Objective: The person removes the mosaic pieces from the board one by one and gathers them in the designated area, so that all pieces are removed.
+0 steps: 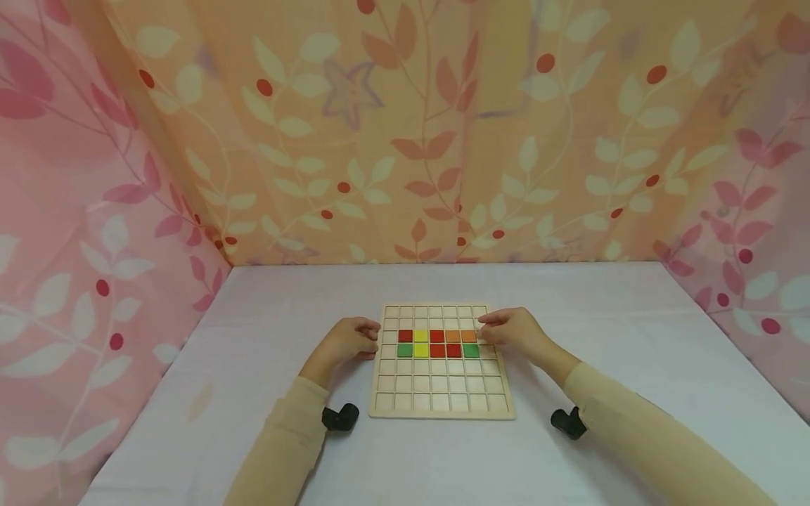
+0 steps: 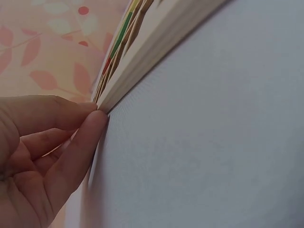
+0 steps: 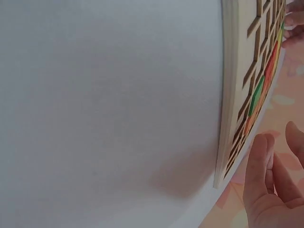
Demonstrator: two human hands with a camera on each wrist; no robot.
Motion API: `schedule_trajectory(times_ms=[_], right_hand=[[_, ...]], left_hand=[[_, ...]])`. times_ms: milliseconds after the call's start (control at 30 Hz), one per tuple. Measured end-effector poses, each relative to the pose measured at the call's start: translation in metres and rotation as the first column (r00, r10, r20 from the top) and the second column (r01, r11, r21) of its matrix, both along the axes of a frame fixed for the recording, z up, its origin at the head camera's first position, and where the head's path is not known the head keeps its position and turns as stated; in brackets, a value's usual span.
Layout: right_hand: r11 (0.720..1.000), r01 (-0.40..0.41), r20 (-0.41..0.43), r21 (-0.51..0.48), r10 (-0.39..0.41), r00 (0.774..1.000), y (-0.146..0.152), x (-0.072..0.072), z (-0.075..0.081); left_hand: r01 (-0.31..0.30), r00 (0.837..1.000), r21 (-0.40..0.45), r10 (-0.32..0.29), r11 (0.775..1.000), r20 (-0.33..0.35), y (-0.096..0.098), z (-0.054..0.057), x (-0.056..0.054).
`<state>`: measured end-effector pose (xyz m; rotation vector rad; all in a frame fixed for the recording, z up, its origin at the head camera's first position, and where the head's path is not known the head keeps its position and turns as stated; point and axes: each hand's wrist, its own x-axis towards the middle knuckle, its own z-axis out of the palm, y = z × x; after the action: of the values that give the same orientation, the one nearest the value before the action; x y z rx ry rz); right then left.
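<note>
The pale wooden square grid board (image 1: 440, 403) lies flat on the white-covered worktop (image 1: 285, 295) between the two hands: the left hand (image 1: 344, 342) pinches its left edge between thumb and finger, while the right hand (image 1: 515, 330) is spread beside the right edge. Steadying it well probably calls for light, level pressure, so that the two rows of coloured square tiles (image 1: 437, 350) do not slip from their cells.

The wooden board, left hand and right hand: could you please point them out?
Wooden board (image 1: 440, 384), head view, on a bare middle-column cell.
Left hand (image 1: 344, 341), head view, on its back.
Right hand (image 1: 522, 333), head view, on its back.
</note>
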<state>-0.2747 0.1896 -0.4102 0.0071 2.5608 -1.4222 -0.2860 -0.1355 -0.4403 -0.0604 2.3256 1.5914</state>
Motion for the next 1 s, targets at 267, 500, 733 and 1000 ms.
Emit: schedule_trajectory(times_ms=[267, 500, 733, 1000], right_hand=[[0.999, -0.032, 0.076, -0.003, 0.032, 0.997, -0.005, -0.008, -0.004], [0.997, -0.072, 0.085, 0.011, 0.070, 0.994, -0.006, -0.012, -0.004], [0.999, -0.053, 0.106, -0.004, 0.053, 0.993, -0.006, -0.014, -0.006], [0.998, -0.042, 0.107, -0.047, 0.047, 0.993, -0.005, -0.016, -0.009]], left_hand=[[-0.001, 1.000, -0.016, 0.000, 1.000, -0.027, 0.000, -0.004, -0.001], [0.003, 0.999, 0.001, -0.003, 1.000, -0.044, -0.002, -0.006, 0.000], [-0.002, 0.999, 0.001, 0.002, 1.000, -0.045, -0.001, -0.002, 0.005], [-0.015, 0.998, -0.012, 0.014, 1.000, -0.056, 0.002, -0.002, 0.006]])
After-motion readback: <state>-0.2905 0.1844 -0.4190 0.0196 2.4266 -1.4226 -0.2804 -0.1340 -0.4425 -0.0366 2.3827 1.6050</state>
